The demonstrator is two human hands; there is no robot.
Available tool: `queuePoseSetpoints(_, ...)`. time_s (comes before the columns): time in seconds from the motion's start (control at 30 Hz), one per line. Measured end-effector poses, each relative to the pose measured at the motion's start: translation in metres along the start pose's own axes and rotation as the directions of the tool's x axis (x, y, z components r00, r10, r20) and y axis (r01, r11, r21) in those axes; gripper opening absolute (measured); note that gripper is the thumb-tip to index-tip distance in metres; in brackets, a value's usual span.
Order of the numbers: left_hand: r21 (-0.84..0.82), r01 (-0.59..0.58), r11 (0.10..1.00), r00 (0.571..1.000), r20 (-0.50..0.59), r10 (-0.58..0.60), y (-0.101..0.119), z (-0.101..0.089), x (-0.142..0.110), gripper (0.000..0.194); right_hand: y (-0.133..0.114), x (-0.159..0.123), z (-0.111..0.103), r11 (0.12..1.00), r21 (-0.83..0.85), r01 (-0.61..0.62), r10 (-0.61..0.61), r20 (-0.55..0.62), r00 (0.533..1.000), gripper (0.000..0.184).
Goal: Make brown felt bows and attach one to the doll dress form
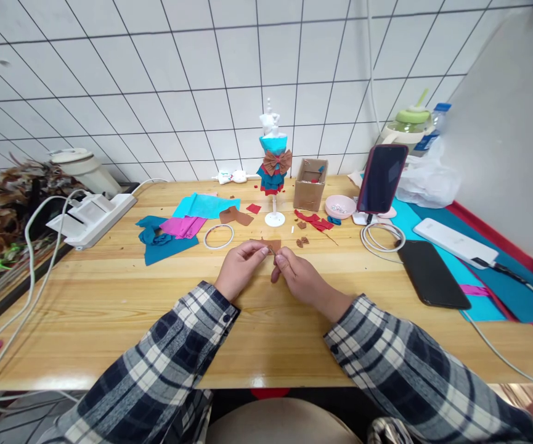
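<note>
Above the middle of the table, my left hand [241,266] and my right hand [302,276] meet, fingertips almost touching. Each pinches a small piece of brown crepe paper [273,245]; the fingers cover part of it. Just beyond them stands a small white mannequin [270,125] on a round base, dressed in a blue and red ruffled paper dress [272,179] with a brown bow [278,162] at its waist. Small brown folded scraps [302,242] lie beyond my right hand. A white ring [219,237] rests beyond my left hand.
Blue [171,250], pink and turquoise paper pieces lie left. A cardboard box [310,187], a pink bowl [340,205] with small bits, red scraps and a propped phone [381,179] stand right. A black phone [432,274], a power bank [455,242] and cables occupy the right side; a power strip [95,219] sits left.
</note>
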State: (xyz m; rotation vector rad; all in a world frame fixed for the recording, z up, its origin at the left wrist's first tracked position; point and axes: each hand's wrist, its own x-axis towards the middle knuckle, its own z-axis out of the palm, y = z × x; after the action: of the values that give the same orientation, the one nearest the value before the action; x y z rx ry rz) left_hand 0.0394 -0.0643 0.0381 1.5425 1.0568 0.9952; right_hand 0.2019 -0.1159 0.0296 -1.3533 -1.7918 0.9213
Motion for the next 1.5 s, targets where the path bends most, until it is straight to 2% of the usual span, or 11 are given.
queuePoseSetpoints(0.27,0.130,-0.081,0.988,0.995,0.071,0.072,-0.005,-0.001,0.001,0.024,-0.004,0.000,-0.003,0.998,-0.049,-0.030,0.029,-0.010,1.000,0.024)
queuePoseSetpoints(0.53,0.080,-0.052,0.995,0.997,0.069,0.046,-0.005,0.000,0.001,0.023,-0.003,0.001,-0.002,0.998,-0.056,-0.017,0.015,-0.038,0.999,0.025)
queuePoseSetpoints(0.97,0.095,-0.041,0.995,0.998,0.060,0.035,-0.003,-0.001,-0.001,0.022,0.000,0.005,0.003,0.996,-0.092,-0.003,-0.006,-0.102,0.995,0.026)
queuePoseSetpoints(1.1,0.055,-0.019,0.998,0.998,0.061,0.016,-0.003,0.000,-0.002,0.023,0.000,0.006,0.004,0.999,-0.041,-0.006,0.001,-0.110,0.994,0.027)
queuePoseSetpoints(1.3,-0.017,0.056,0.998,0.998,0.041,-0.055,-0.003,0.001,-0.001,0.028,0.004,0.008,0.005,0.998,-0.067,-0.008,0.001,-0.110,0.994,0.029)
queuePoseSetpoints(1.5,-0.060,0.120,0.991,0.993,0.023,-0.119,-0.005,0.000,-0.002,0.036,0.012,0.010,-0.011,0.962,-0.240,-0.128,0.078,-0.207,0.975,0.025)
